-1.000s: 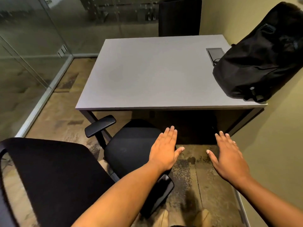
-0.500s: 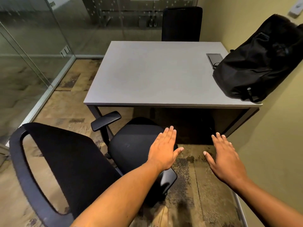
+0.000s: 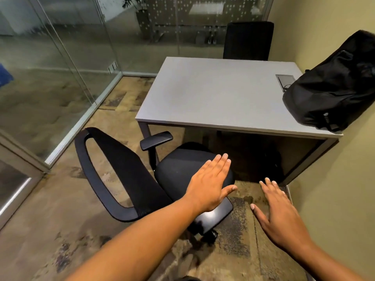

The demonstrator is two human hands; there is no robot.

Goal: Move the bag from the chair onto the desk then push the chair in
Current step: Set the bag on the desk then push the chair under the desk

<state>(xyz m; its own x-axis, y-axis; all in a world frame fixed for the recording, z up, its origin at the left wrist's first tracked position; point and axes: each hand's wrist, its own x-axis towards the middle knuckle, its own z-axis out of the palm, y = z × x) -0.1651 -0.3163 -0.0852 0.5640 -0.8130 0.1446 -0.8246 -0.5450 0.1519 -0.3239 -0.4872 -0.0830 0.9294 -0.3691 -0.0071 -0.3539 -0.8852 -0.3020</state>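
Observation:
A black bag [image 3: 332, 86] lies on the right end of the grey desk [image 3: 219, 94], leaning against the wall. The black office chair [image 3: 129, 173] stands in front of the desk's left part, turned so its backrest faces left and its seat [image 3: 178, 169] points toward the desk. My left hand [image 3: 211, 183] hovers flat and open above the seat's near edge and the right armrest [image 3: 213, 218]. Over the floor to the right, my right hand [image 3: 282, 211] is spread open, holding nothing.
A second black chair [image 3: 247, 40] stands behind the desk. Glass walls [image 3: 60, 63] close off the left and back. A yellowish wall [image 3: 341, 179] runs along the right, close to the desk. A power hatch [image 3: 286, 80] is set in the desk by the bag.
The view has shifted back and left, so the whole chair backrest now shows. Both hands stay open, in the same spots relative to the seat.

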